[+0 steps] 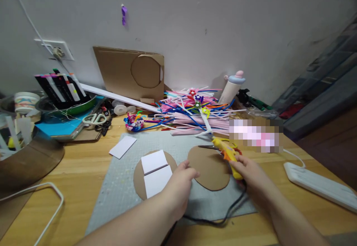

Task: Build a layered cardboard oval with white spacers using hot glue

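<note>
My right hand grips the handle of a yellow hot glue gun, whose nozzle points up and away from me. A black cord runs from the gun across the mat. Scissors with red handles lie partly behind the gun. Below them is a bare, rounded cardboard piece. My left hand is at that piece's left edge, thumb and forefinger apart; the other fingers are mostly hidden. Left of it, a second cardboard disc carries two white rectangular pieces side by side.
A grey cutting mat lies beneath, with a loose white rectangle. Pipe cleaners are heaped behind, near a bottle and cut cardboard. Markers stand left; a power strip lies right.
</note>
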Available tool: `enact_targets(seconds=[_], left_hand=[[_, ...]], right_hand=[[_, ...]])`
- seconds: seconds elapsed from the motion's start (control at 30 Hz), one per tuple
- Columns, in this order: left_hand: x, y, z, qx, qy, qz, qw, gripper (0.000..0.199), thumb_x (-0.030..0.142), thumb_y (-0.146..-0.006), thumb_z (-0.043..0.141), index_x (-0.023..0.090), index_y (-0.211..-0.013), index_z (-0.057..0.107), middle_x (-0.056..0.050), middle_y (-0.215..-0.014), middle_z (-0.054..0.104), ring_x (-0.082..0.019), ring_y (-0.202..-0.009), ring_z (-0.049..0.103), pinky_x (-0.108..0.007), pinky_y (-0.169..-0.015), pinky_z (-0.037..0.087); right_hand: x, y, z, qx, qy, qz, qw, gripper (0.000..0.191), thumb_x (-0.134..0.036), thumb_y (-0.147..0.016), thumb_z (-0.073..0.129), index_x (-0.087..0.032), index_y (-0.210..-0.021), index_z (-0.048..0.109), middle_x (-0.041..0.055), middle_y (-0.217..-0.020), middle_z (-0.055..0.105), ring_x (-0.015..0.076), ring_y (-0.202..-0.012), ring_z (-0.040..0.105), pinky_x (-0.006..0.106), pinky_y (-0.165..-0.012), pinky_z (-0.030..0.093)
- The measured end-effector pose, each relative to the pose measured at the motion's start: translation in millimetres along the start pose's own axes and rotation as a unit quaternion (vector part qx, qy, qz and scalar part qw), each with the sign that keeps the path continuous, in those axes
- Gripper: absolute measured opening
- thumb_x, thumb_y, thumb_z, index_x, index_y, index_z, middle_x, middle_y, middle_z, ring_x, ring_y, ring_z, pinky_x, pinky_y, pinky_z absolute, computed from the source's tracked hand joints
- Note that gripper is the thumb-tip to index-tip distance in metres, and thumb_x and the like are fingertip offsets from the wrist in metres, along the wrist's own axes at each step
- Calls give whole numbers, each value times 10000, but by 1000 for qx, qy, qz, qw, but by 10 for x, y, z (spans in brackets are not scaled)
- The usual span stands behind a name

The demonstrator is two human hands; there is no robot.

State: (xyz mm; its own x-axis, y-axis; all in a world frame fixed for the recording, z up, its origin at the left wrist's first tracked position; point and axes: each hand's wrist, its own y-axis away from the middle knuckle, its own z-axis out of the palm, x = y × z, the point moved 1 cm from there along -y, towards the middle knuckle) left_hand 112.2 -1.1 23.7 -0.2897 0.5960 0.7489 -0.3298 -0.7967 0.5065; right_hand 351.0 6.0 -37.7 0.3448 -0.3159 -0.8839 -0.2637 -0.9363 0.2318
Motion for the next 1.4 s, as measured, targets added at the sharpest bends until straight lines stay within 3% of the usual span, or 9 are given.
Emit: enact_targets(seconds=[0.1,0.23,0.37,0.5,0.73,0.87,1.0,1.23,1.4], left_hand=[[-56,-64,20,65,-1,-8,998,386,155,-658,528,193,-1041,560,-61,-1129,649,-202,-1215,500,-354,-1040,325],[-121,-156,25,116,-15,-15,993,481,199,-718,522,171,-1189,430,-91,-1157,596,-171,-1130,546,-272,-851,436],[-156,-242,98,79,-68,-6,995,513,277,-768,587,140,-1225,398,-36,-851,621,-130,-732,623,-203,-538,404],[-114,-239,183,4,-137,-4,991,410,176,-751,563,126,-1139,439,59,-578,544,-101,-373,486,-206,-354,306],[132,-217,42,-25,-206,11,978,426,151,-741,490,170,-1158,401,69,-608,557,-100,-386,539,-194,-379,398],[57,-393,15,-18,-285,30,958,95,252,-789,527,168,-832,525,75,-457,473,-88,-306,438,-193,-349,299],[151,-382,-40,25,-356,114,927,157,276,-802,530,201,-668,497,78,-409,422,-97,-316,423,-202,-373,277],[998,7,-806,221,-385,296,845,133,361,-800,562,238,-851,553,33,-637,549,-156,-620,544,-229,-560,353],[1104,-229,-1438,298,-366,240,848,249,418,-820,460,217,-677,431,40,-528,504,-121,-428,503,-224,-450,353]], right_hand=[[-145,-115,29,-18,-144,27,989,178,-314,-820,511,-167,-888,584,82,-792,707,190,-668,687,269,-557,555],[-202,-207,53,-35,-274,60,959,217,-210,-855,442,-109,-922,622,184,-945,723,229,-909,707,311,-806,583],[-126,-175,10,-39,-357,77,930,226,-153,-825,469,-65,-957,630,234,-1009,707,251,-950,702,283,-806,594],[-64,-155,-35,-34,-412,87,906,288,-125,-784,477,-51,-1028,611,249,-1060,690,279,-1017,676,326,-851,585],[-48,-242,-65,9,-460,67,886,327,-135,-783,433,-120,-1072,587,179,-1054,708,258,-1075,650,394,-905,560],[-32,-250,-59,4,-451,63,890,309,-129,-763,462,-130,-1033,613,171,-1045,710,256,-1045,664,369,-868,580],[-13,-206,-52,-18,-429,53,902,258,-154,-793,475,-120,-994,632,176,-1016,714,255,-971,691,344,-817,592],[-59,-100,-8,-70,-385,5,920,191,-250,-850,623,-157,-1012,584,97,-880,728,152,-556,640,242,-483,523],[-165,59,74,-116,-383,-3,916,382,-364,-801,719,-191,-1115,588,63,-919,706,141,-601,632,216,-476,497]])
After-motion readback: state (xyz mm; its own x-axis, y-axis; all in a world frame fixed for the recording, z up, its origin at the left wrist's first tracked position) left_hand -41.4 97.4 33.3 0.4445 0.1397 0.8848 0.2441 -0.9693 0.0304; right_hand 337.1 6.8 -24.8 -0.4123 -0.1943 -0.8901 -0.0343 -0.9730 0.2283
